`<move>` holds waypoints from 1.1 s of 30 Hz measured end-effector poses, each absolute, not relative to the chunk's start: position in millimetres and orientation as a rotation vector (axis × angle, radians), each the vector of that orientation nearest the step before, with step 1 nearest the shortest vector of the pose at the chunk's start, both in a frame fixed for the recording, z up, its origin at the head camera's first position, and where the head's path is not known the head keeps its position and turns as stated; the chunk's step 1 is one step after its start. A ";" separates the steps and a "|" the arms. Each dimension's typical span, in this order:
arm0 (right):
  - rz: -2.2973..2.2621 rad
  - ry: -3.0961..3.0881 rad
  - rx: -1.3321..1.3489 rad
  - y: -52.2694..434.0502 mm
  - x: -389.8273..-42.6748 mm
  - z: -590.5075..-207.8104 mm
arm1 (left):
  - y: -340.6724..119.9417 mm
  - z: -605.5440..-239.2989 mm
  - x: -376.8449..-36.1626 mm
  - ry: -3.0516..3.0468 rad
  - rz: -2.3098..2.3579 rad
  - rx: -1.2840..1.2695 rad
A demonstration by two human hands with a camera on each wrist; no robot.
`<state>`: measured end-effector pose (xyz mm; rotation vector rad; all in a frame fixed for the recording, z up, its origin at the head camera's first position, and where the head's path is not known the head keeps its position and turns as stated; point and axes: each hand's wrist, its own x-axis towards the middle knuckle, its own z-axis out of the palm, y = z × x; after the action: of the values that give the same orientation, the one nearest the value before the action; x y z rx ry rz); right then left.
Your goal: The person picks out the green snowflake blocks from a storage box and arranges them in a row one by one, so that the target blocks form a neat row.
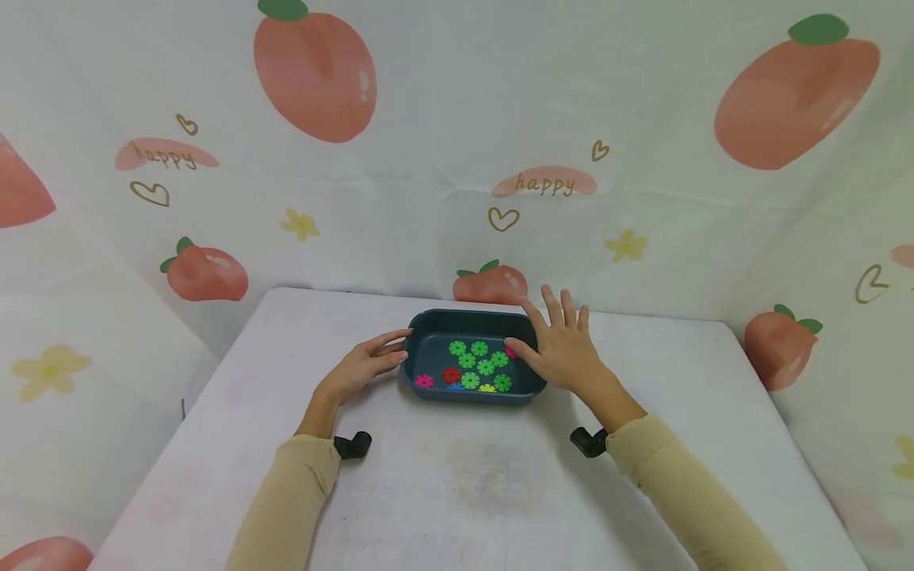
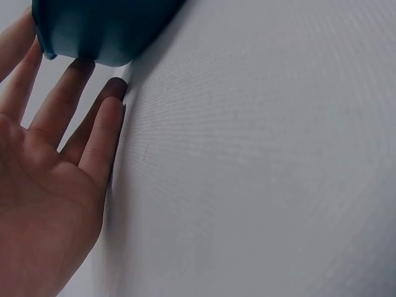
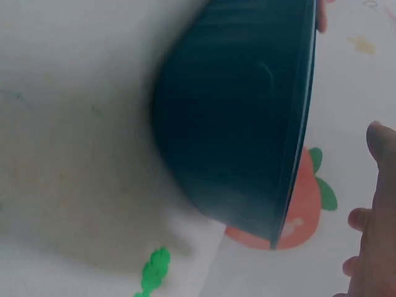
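A dark teal plastic basin (image 1: 473, 396) stands upright at the back of the table. In it lie several small, flat, toothed discs: green ones (image 1: 485, 366), a red disc (image 1: 451, 375), a pink disc (image 1: 424, 381), and partly visible blue and yellow ones. My left hand (image 1: 360, 366) is at the basin's left end, its extended fingers (image 2: 99, 145) against the outer wall. Over the right end, my right hand (image 1: 567, 349) is raised with fingers spread, holding nothing visible; it hides part of the rim. In the right wrist view, its fingers (image 3: 385, 148) are apart from the basin.
A white cloth (image 1: 493, 492) covers the table. Behind it hangs a white backdrop (image 1: 443, 95) printed with peaches, hearts and flowers. The right wrist view shows a green toothed shape (image 3: 154, 270) beside the basin. Black wrist mounts (image 1: 355, 446) stick out from both sleeves.
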<state>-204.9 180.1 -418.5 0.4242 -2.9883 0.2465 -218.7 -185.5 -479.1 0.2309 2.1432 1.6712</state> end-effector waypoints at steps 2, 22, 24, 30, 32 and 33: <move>0.243 -2.995 0.436 175.0 -205.5 -420.1 | -185.4 -479.3 -218.9 2.149 1.667 0.227; 0.343 -2.976 0.611 123.8 -212.8 -435.3 | -183.1 -482.1 -221.1 2.130 1.682 0.216; 0.349 -2.962 0.620 117.8 -214.3 -438.3 | -183.1 -483.0 -221.5 2.128 1.686 0.215; 0.394 -2.907 0.648 99.3 -217.7 -447.7 | -184.2 -481.6 -220.2 2.135 1.685 0.219; 0.422 -2.882 0.660 95.0 -219.3 -448.9 | -184.6 -481.1 -220.0 2.139 1.683 0.224; 0.436 -2.872 0.664 93.0 -220.3 -449.1 | -184.7 -480.8 -220.0 2.140 1.682 0.226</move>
<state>-220.3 93.0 -449.1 0.6636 -2.8717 0.4362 -220.0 -184.7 -480.8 0.2256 2.1398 1.6825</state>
